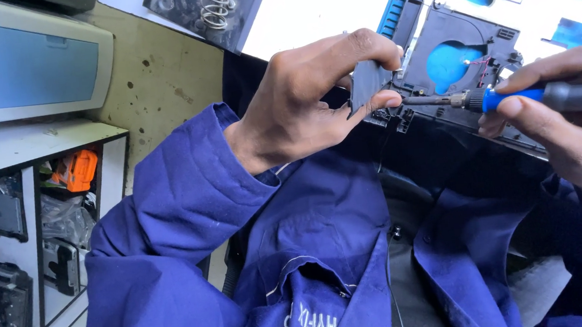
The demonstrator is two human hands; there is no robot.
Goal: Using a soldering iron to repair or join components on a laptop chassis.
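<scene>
My left hand pinches a small dark plastic part between thumb and fingers, held against the near edge of an opened laptop base with a round fan opening showing blue. My right hand grips a screwdriver with a blue and grey handle; its metal tip points left and touches the laptop edge just beside the dark part. Both arms wear blue work-coat sleeves.
A white shelf unit at the left holds dark electronic parts and an orange object. A grey and blue machine sits on top of it. A coiled soldering-iron stand is at the top centre. My blue coat fills the lower view.
</scene>
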